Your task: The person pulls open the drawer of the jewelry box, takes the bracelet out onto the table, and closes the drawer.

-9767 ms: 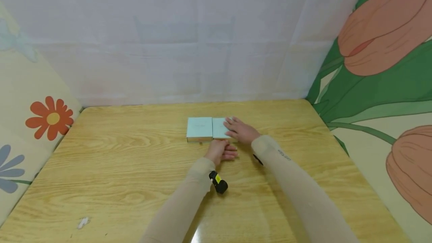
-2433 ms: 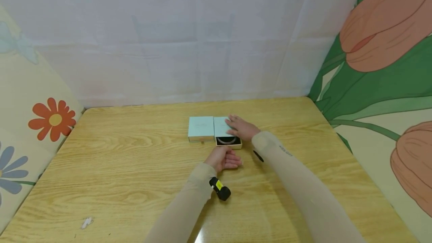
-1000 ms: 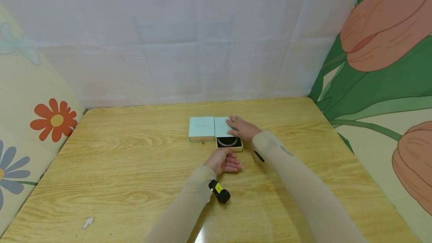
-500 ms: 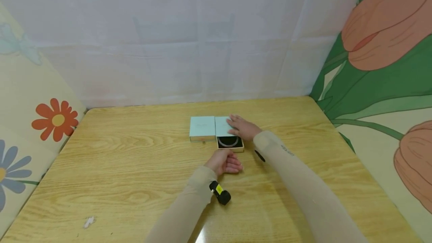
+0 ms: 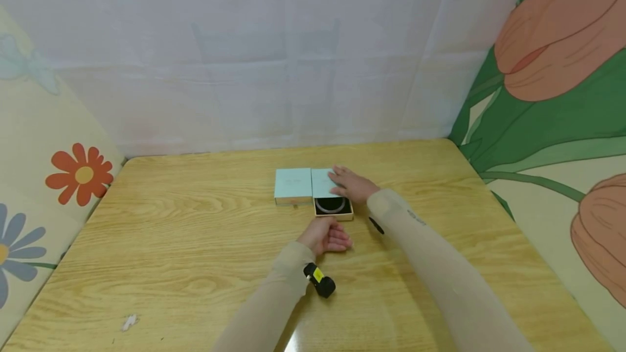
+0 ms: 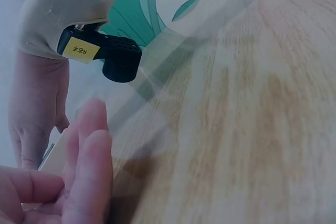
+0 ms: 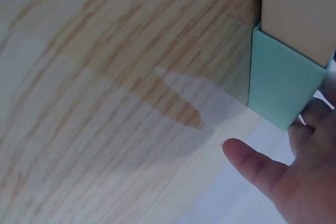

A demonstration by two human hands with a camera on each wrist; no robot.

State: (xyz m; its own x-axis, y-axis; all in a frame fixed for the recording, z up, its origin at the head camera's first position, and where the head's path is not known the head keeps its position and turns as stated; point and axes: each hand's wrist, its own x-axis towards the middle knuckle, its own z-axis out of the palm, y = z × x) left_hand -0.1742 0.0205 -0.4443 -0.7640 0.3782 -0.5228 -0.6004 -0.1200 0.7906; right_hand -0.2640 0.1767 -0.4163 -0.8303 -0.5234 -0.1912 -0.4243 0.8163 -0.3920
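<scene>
Two pale-blue boxes stand side by side on the table. The left drawer box [image 5: 293, 183] is closed, with a small tab at its front. From the right box's sleeve [image 5: 321, 182] a cream drawer [image 5: 347, 217] with black lining juts toward me, holding a grey bangle-like ring [image 5: 330, 211]. My right hand [image 5: 354, 184] rests with extended fingers on the sleeve's right part; its thumb [image 7: 249, 161] stands apart from the box. At the drawer's front, my left hand [image 5: 323, 234] pinches, thumb against fingers; the exact pinch point is hidden.
The wooden table [image 5: 195, 254] bears a whitish worn patch [image 5: 129, 322] at front left. A white cloth [image 5: 244, 69] hangs behind it. Flower-patterned panels [image 5: 552, 151] flank both sides. Small black cameras [image 5: 320, 280] are strapped to the wrists.
Since the oldest frame, my left hand has drawn the right box's drawer toward me, revealing the ring. My right hand has stayed on the sleeve. Over the last half second almost nothing moves.
</scene>
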